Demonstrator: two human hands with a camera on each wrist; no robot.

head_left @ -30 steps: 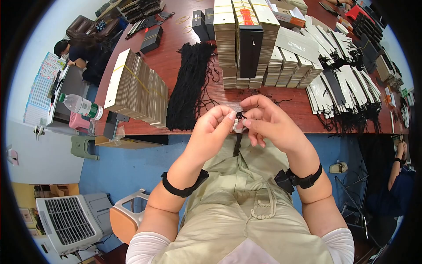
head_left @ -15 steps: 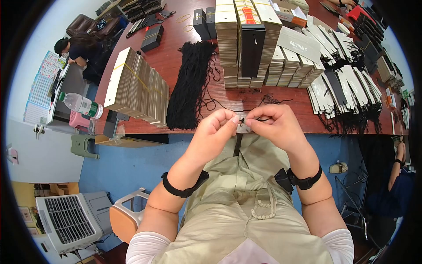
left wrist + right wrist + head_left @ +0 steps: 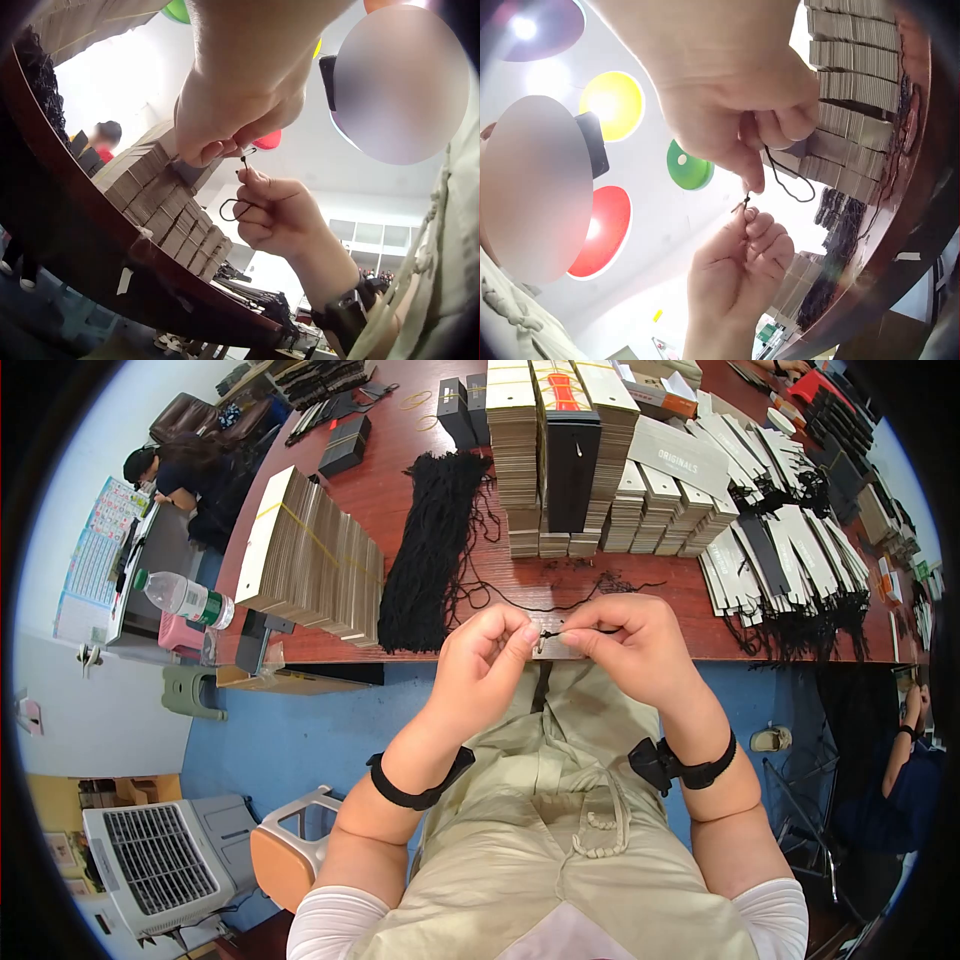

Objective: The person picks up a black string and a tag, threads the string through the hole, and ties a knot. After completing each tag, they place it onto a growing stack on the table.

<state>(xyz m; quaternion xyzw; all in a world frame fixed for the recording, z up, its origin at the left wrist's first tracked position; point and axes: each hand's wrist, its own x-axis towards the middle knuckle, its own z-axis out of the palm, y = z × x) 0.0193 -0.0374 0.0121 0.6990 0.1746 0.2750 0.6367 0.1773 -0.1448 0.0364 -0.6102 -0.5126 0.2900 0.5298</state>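
In the head view a thin black cord [image 3: 553, 634] with a small knot runs between both hands at the table's front edge. My left hand [image 3: 483, 660] pinches one end between thumb and forefinger, where a small, thin, metallic-looking loop [image 3: 250, 152] pokes out by the knot. On the other side my right hand [image 3: 640, 645] pinches the cord close to the knot, its other fingers curled. A slack loop of cord [image 3: 812, 191] hangs from the right hand in the right wrist view. The fingertips of both hands almost meet.
Behind the hands stand tall stacks of card tags [image 3: 515, 470]. A bundle of black cords [image 3: 430, 550] lies left of centre, beside a banded card stack [image 3: 310, 560]. Strung tags [image 3: 790, 565] lie at right. A bottle [image 3: 185, 600] is at far left.
The right hand's fingers were spread a second ago and have since closed to pinch the cord. A long strand of cord now shows on the table behind the hands.
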